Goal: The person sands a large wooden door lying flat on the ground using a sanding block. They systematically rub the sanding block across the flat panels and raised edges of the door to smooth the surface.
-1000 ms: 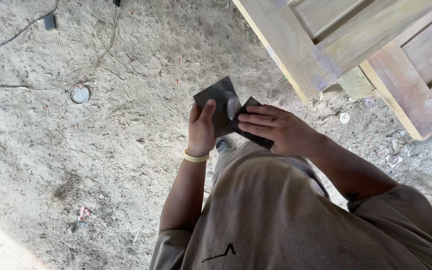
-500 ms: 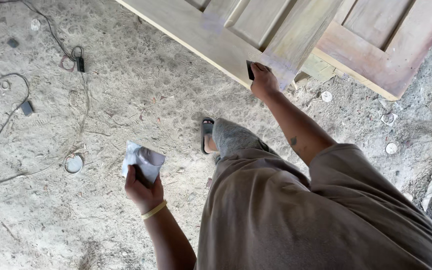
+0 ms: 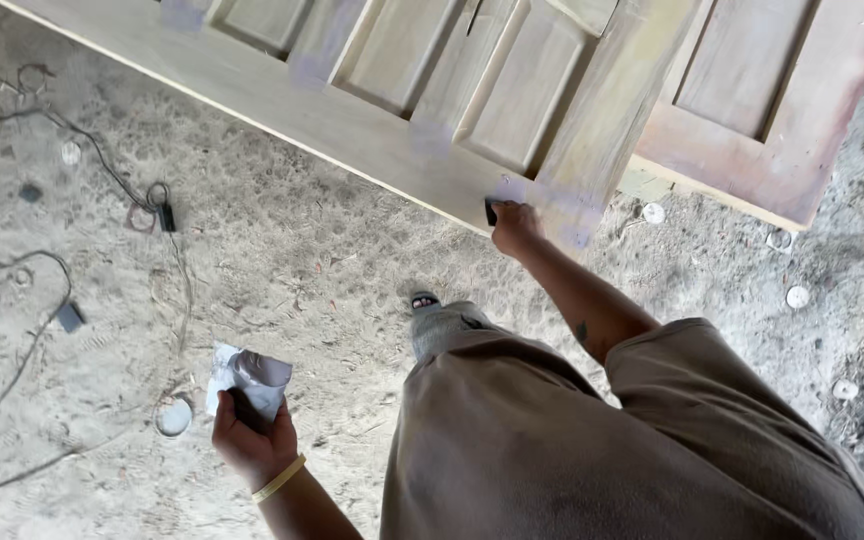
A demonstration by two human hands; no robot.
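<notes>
One door (image 3: 422,150) (paneled) runs upper-left to lower-right.

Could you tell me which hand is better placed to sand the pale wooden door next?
The right hand. It already presses a small dark sanding piece against the edge of the pale wooden door. The left hand hangs low over the sandy ground, holding a folded sheet of sandpaper well away from the door.

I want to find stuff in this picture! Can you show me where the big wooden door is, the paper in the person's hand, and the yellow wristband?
wooden door (image 3: 382,150): head view, on its pale bottom rail.
sheet of paper (image 3: 252,380): head view, on its curled middle.
yellow wristband (image 3: 279,479): head view, on the band's middle.
</notes>
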